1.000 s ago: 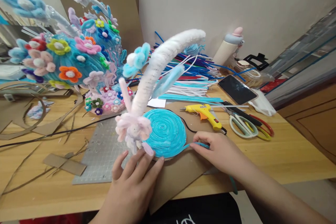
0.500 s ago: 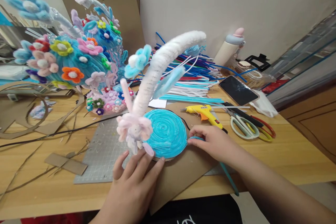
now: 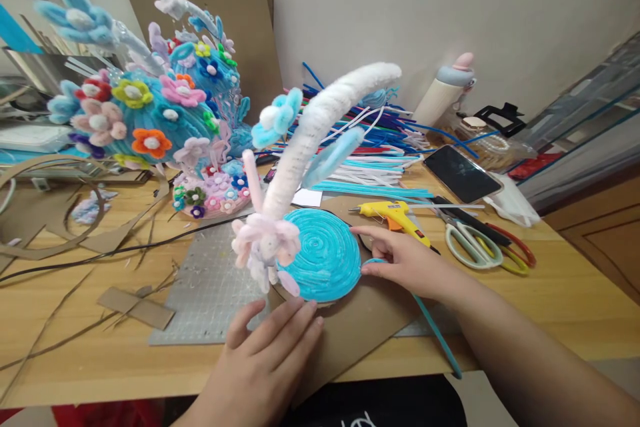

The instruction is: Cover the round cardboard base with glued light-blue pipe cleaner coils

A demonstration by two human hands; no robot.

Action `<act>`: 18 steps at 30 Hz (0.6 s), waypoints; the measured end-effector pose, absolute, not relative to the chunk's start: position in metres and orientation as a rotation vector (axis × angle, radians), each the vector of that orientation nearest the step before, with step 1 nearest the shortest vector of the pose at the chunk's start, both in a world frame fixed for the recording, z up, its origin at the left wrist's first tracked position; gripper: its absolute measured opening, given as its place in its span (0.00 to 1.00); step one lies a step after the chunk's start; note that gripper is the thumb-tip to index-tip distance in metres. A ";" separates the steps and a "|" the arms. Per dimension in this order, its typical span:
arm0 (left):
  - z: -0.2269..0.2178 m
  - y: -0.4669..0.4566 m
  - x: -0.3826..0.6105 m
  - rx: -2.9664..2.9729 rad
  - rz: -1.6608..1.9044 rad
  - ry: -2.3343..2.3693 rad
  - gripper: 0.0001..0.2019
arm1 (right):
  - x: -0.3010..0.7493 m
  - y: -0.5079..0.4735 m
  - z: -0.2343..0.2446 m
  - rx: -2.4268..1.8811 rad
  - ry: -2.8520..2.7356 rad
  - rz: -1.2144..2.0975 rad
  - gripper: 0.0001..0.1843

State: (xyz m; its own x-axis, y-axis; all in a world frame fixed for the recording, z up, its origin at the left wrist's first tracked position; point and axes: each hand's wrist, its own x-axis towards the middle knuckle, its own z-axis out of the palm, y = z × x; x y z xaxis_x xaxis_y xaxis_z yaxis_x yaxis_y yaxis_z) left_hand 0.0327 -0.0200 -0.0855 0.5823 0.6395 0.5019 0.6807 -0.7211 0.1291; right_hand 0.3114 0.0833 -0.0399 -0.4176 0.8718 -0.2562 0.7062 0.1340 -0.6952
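Note:
A round disc wound from turquoise pipe cleaner [image 3: 321,253] lies on brown cardboard [image 3: 350,327] on a grey cutting mat [image 3: 205,293]. A white fuzzy curved stalk [image 3: 320,127] with pale pink flowers [image 3: 263,247] and a blue flower rises from the disc's left side. My left hand [image 3: 265,360] lies flat with fingers apart at the disc's near edge. My right hand [image 3: 405,260] pinches the loose turquoise pipe cleaner [image 3: 435,337] against the disc's right rim; its free end trails over the table edge.
A yellow glue gun [image 3: 395,217], scissors [image 3: 475,243] and a phone [image 3: 457,173] lie to the right. A heap of coloured pipe cleaners [image 3: 370,147] is behind. Flower-covered blue craft pieces [image 3: 150,113] stand at back left. Cardboard scraps [image 3: 135,307] litter the left.
My right hand has slid up along the disc's right rim, drawing the pipe cleaner tighter around it. My left hand has stayed at the near edge.

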 end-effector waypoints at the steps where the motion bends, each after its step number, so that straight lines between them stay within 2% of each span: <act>1: -0.085 -0.020 0.033 -2.734 -0.808 -1.149 0.17 | 0.311 0.083 -0.040 -1.559 -2.196 1.159 0.32; 7: -0.082 -0.022 0.035 -2.719 -0.890 -1.199 0.15 | 0.311 0.085 -0.039 -1.579 -2.188 1.171 0.32; 12: -0.080 -0.024 0.037 -2.388 -1.288 -1.400 0.10 | 0.312 0.084 -0.041 -1.587 -2.183 1.167 0.32; 18: -0.078 -0.023 0.040 -2.415 -1.234 -1.482 0.07 | 0.313 0.083 -0.042 -1.580 -2.187 1.175 0.33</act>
